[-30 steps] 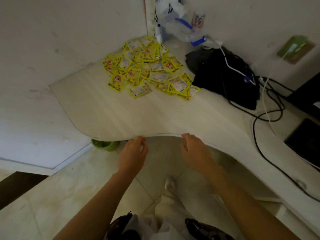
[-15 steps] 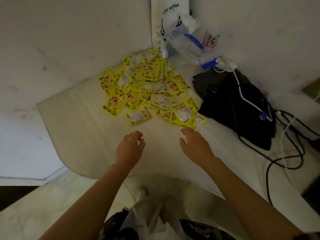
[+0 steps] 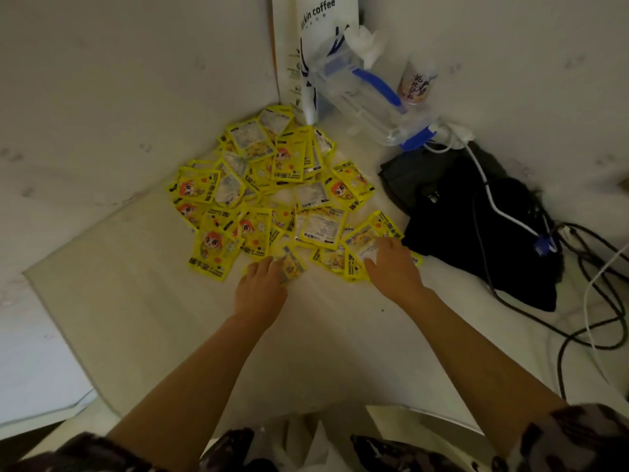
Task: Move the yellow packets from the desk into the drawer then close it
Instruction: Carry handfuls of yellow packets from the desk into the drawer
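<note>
Left grip [image 3: 260, 287] lies on the near edge of the yellow packets [image 3: 272, 192], fingers curled round one packet [image 3: 291, 265]; right grip [image 3: 391, 267] rests flat with fingers spread on packets at the pile's near right edge, grasping nothing that shows. Pile is heaped loose on the bench [image 3: 143, 318] in the corner where the walls meet, with a clear plastic container [image 3: 360, 100] and white coffee bag [image 3: 306, 39] behind the pile, and a black bag [image 3: 476, 226] with cables [image 3: 585, 294] right of the pile.
</note>
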Available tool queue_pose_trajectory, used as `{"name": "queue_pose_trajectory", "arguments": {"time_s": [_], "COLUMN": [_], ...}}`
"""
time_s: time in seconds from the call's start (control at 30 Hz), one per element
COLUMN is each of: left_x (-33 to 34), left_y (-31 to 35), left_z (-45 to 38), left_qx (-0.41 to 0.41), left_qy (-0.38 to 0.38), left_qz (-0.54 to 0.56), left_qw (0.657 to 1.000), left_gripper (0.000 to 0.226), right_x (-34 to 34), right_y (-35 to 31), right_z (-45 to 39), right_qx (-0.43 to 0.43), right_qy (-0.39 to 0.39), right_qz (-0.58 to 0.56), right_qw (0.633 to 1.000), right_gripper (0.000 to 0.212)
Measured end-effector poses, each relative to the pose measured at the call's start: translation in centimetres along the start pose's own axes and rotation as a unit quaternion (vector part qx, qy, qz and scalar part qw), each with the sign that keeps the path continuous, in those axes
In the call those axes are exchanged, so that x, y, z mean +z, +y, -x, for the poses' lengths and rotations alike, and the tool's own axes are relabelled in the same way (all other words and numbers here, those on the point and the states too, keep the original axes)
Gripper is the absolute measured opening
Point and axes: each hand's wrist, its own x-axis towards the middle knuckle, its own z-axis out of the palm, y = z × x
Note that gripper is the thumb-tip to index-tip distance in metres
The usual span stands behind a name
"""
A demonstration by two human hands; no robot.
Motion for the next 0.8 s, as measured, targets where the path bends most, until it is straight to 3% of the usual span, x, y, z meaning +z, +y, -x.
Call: {"name": "queue_pose_trajectory", "arguments": {"time_s": [0.17, 0.33, 0.57, 0.67, 0.8], "left_x": [1.1, 1.9, 1.3, 1.4, 0.7], "left_y": [-0.7, -1.3, -1.9, -2.6, -3.0], "left_z": [-0.5, 0.8, 2.7, 3.1, 3.1], "left_qx": [0.023, 0.040, 0.061, 0.052, -0.005], "left_qy": [-0.047, 0.006, 0.022, 0.024, 0.005], "left_qz": [-0.080, -0.091, -0.109, -0.105, -0.020], "left_qw": [0.995, 0.995, 0.992, 0.993, 1.000], "left_gripper": [0.067, 0.046, 0.047, 0.040, 0.026], "right_x": [0.6, 1.3, 1.5, 1.9, 2.5], "right_y": [-0.1, -0.3, -0.6, -0.6, -0.2], "right_z": [-2.1, -2.8, -2.9, -2.5, -1.5], "right_qx": [0.031, 0.035, 0.093, 0.109, 0.083], "right_qy": [-0.011, -0.014, -0.030, -0.035, -0.013], "right_qz": [0.018, 0.041, 0.058, 0.063, 0.053], "right_qw": [0.999, 0.998, 0.994, 0.991, 0.995], "right_gripper": [0.062, 0.059, 0.078, 0.084, 0.075]}}
